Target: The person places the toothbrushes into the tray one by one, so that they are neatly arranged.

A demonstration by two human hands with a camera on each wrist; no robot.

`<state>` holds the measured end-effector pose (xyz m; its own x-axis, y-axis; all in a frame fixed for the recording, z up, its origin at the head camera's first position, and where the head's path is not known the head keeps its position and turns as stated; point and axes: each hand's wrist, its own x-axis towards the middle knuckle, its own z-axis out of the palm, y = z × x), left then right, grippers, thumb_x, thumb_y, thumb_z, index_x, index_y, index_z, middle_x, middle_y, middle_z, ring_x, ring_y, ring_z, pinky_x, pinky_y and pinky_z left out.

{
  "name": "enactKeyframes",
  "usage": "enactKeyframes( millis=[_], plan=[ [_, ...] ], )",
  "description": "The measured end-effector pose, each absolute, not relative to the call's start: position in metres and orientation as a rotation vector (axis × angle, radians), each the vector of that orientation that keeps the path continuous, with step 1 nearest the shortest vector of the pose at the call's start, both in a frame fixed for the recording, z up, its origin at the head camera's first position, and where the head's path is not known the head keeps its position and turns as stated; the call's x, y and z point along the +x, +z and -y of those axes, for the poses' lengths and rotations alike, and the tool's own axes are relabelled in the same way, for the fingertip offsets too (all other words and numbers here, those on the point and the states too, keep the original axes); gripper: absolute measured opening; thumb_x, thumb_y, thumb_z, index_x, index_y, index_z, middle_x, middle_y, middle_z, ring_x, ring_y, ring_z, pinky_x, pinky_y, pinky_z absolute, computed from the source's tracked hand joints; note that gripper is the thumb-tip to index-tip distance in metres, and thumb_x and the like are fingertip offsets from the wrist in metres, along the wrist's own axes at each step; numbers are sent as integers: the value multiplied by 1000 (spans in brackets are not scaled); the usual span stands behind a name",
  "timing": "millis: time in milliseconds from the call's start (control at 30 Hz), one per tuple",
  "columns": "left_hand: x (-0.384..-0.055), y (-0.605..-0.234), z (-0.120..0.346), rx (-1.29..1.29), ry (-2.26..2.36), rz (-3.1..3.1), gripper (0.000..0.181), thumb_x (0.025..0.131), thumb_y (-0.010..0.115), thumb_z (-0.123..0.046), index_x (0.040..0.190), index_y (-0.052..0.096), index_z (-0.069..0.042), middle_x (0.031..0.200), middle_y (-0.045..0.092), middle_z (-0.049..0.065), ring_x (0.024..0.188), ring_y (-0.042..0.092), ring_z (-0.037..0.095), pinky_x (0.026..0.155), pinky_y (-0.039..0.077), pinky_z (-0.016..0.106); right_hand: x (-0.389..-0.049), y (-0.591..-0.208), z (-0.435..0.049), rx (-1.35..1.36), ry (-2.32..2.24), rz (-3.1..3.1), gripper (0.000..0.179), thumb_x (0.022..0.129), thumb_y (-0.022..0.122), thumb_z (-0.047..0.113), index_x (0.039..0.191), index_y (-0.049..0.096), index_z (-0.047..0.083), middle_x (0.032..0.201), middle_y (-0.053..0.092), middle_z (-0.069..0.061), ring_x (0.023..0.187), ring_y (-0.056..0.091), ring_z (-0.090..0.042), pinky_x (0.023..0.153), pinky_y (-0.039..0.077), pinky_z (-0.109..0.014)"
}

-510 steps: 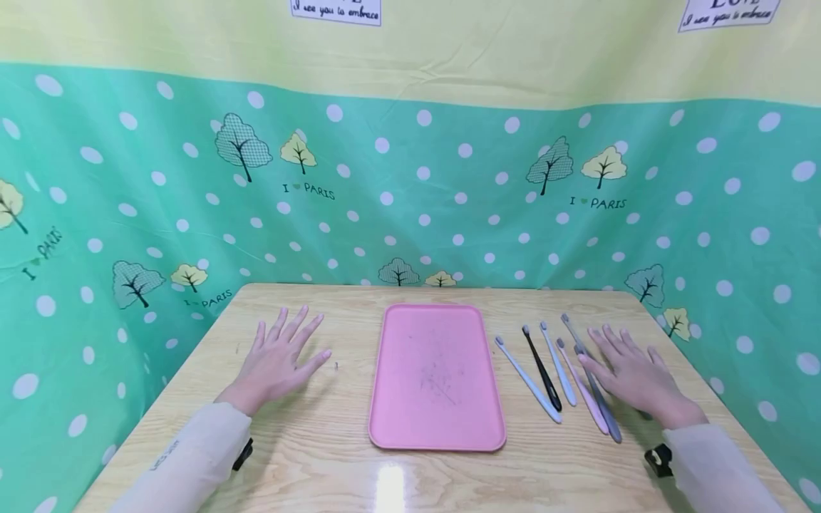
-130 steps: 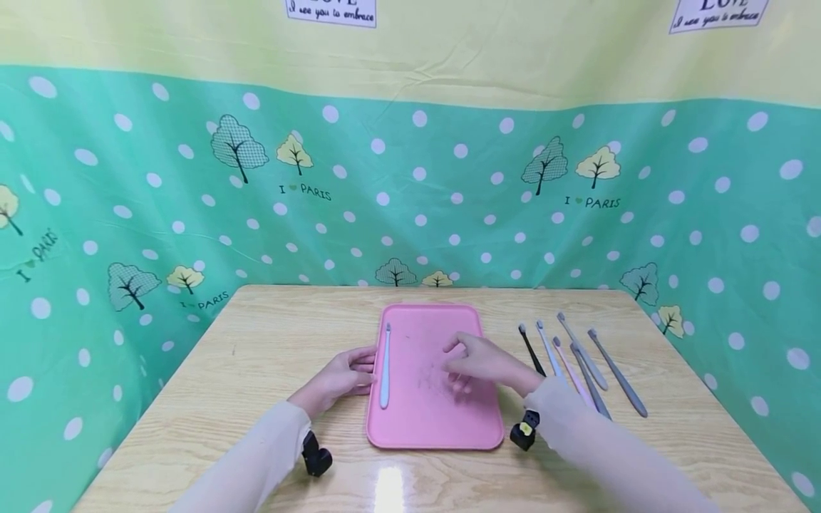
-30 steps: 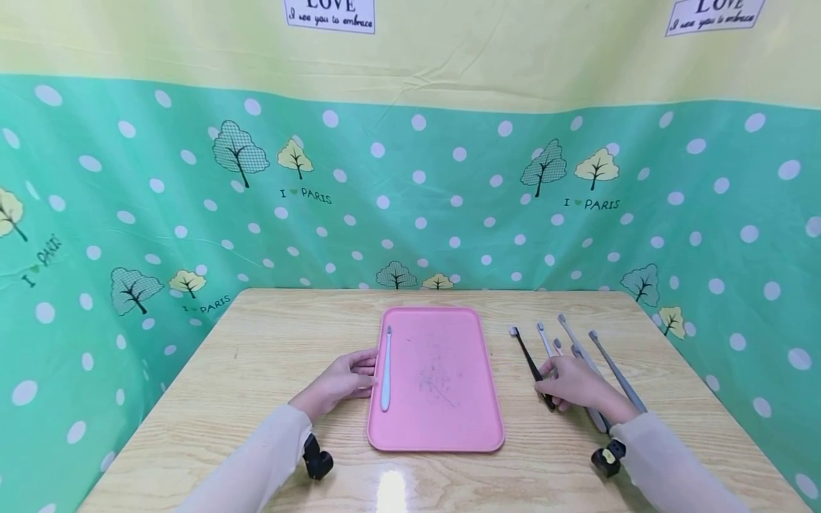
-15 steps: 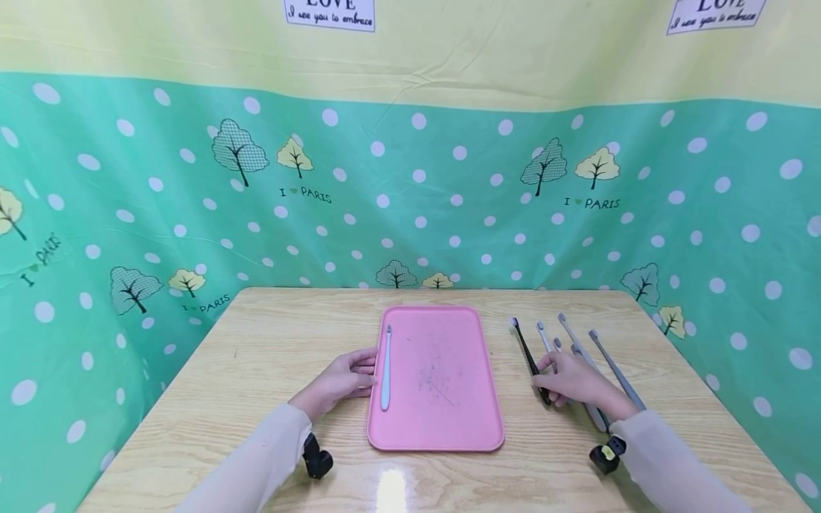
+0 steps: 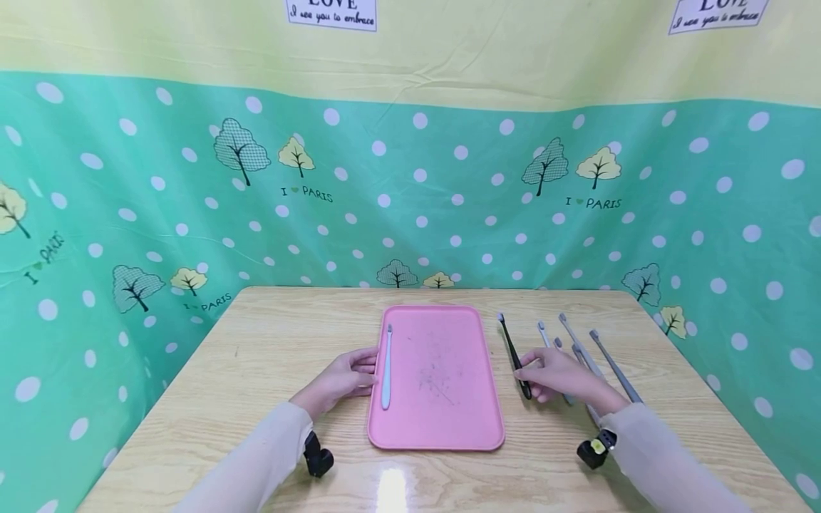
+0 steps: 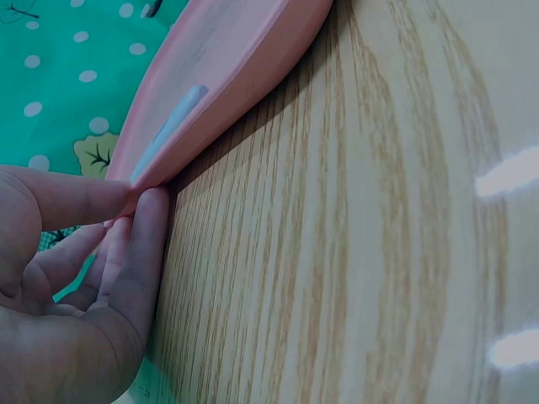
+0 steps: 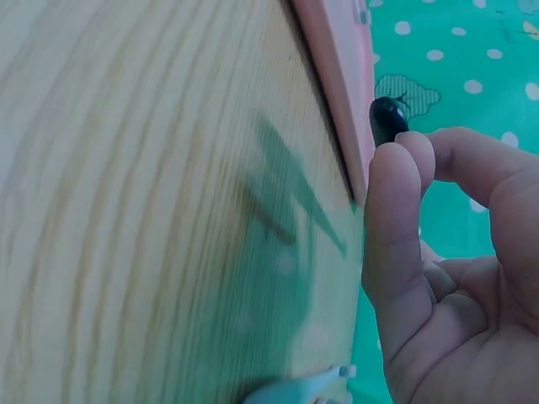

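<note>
My right hand (image 5: pixel 556 372) pinches a black toothbrush (image 5: pixel 509 347) between thumb and fingertips. In the right wrist view the rounded handle end of the black toothbrush (image 7: pixel 388 118) pokes out past the fingertips, above the table. The brush is just right of the pink tray (image 5: pixel 442 427), bristle end pointing away. My left hand (image 5: pixel 343 377) grips the tray's left edge; in the left wrist view, thumb and finger of the left hand (image 6: pixel 93 261) pinch the rim. A light blue toothbrush (image 5: pixel 386 377) lies lengthwise along the inside left of the tray.
Right of the tray several toothbrushes lie on the wooden table (image 5: pixel 288 320), partly hidden by my right hand and sleeve. A grey toothbrush (image 5: pixel 616 367) is the outermost. A green dotted curtain (image 5: pixel 423 185) hangs behind the table.
Earlier, the light blue toothbrush went from the right group onto the tray. Over the last second my right hand has carried the black toothbrush leftward, off the table. The left hand stays put.
</note>
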<state>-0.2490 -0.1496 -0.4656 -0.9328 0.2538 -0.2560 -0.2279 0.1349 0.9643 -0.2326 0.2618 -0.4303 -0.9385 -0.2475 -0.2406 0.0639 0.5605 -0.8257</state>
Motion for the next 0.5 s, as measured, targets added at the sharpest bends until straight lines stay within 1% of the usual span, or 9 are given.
enactKeyframes(
  millis=[200, 500],
  plan=[
    [-249, -466, 151, 41, 1854, -2061, 66, 89, 61, 10, 151, 39, 1, 138, 51, 21, 117, 59, 30, 90, 59, 37, -235, -428, -249, -207, -1390, -2360, 49, 96, 67, 20, 127, 48, -12, 70, 61, -8, 58, 60, -13, 54, 60, -28],
    [-247, -464, 151, 61, 1857, -2056, 65, 90, 60, 10, 151, 39, 2, 138, 51, 21, 118, 58, 30, 91, 59, 38, -240, -433, -223, -293, -1461, -2237, 45, 93, 70, 17, 122, 52, -13, 71, 63, -8, 58, 62, -12, 56, 60, -26]
  ],
)
